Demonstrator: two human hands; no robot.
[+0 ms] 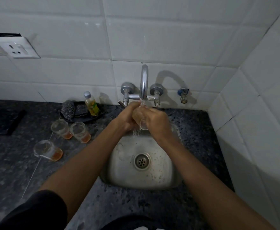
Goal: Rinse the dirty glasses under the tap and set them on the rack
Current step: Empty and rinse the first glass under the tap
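Note:
Both hands meet under the running tap [144, 82], wrapped around one clear glass [142, 124] held over the steel sink [119, 165]. My left hand [127, 117] grips its left side and my right hand [155, 120] covers its right side. Water streams over the glass and splashes below. Most of the glass is hidden by my fingers. Three dirty glasses with orange dregs wait on the counter to the left: one [61, 129], a second [80, 131] beside it, and a third [47, 150] nearer me. No rack is in view.
A black dish [93, 117] with scrub pads and a yellow soap bottle [91, 104] sits behind the glasses. A dark board [2, 121] lies at far left. White tiled walls close in behind and on the right; a wall socket [16, 47] hangs at upper left.

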